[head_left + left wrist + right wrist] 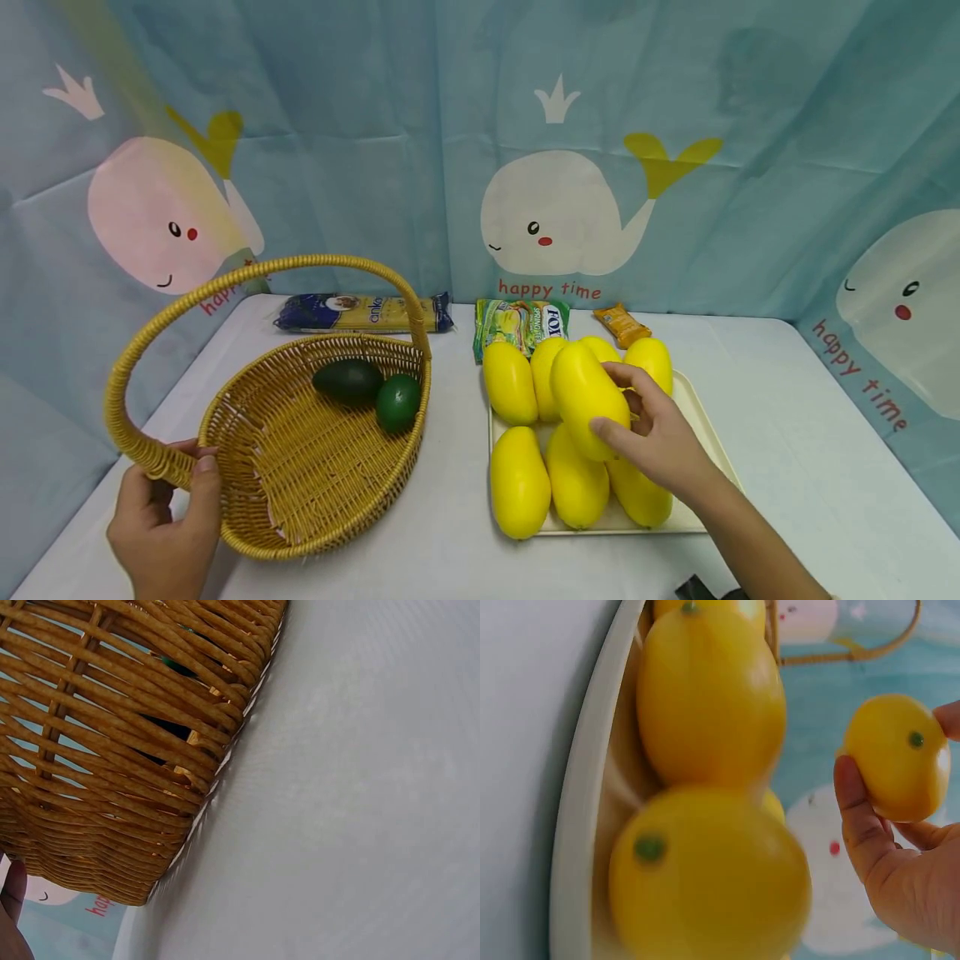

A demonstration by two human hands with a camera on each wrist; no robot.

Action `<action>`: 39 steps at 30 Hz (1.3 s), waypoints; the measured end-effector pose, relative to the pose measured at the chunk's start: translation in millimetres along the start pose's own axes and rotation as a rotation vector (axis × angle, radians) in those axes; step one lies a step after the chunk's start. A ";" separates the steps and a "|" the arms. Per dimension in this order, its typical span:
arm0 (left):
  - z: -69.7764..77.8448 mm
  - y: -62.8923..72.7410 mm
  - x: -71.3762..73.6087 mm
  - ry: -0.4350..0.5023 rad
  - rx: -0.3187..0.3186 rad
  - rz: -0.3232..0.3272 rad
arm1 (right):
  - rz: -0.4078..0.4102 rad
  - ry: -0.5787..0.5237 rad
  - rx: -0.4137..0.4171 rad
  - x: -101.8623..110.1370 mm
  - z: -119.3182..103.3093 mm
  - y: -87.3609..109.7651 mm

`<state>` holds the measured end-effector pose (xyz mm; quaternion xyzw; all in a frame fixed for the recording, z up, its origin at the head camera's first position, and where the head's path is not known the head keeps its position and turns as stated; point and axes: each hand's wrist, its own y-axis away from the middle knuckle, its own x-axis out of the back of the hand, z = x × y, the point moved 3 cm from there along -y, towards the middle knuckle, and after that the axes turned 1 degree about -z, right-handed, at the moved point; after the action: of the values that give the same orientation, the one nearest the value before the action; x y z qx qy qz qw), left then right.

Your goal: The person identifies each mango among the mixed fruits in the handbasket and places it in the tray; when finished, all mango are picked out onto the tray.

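My right hand [663,437] grips a yellow mango [588,400] between thumb and fingers, above a cream tray [712,442] that bears several more yellow mangoes [519,482]. In the right wrist view the held mango [896,757] shows its green stem end, apart from those in the tray. On the left, my left hand [168,521] grips the base of the handle of a wicker basket [330,467] at its rim. Inside the basket lie a dark green avocado [348,382] and a rounder green fruit [398,403]. The left wrist view shows the basket's woven side [112,750] close up.
Behind the basket lies a blue and yellow pasta packet [360,313]. A green candy bag [521,323] and a small orange packet [621,324] sit behind the tray. A whale-print curtain [420,167] hangs at the back. A black object [697,588] shows at the front edge.
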<state>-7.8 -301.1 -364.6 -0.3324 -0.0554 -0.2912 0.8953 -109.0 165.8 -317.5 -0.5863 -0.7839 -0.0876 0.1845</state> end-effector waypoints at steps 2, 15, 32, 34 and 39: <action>-0.8 -0.3 -0.1 0.005 -0.001 0.002 | 0.027 0.020 -0.007 9.7 2.9 5.0; -1.4 0.7 0.9 -0.013 0.013 0.007 | 0.185 0.158 -0.190 63.5 35.9 40.3; -0.3 0.9 2.7 -0.038 0.021 0.015 | 0.130 0.253 -0.554 82.5 73.9 65.2; -0.5 0.9 3.0 -0.040 0.021 0.018 | 0.101 0.260 -0.570 81.8 76.4 66.5; -0.9 1.1 3.6 -0.041 0.017 0.019 | 0.060 0.291 -0.569 80.3 82.3 69.6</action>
<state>-4.4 -302.7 -364.9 -0.3314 -0.0731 -0.2753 0.8994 -77.7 286.8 -367.0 -0.6185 -0.6758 -0.3807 0.1260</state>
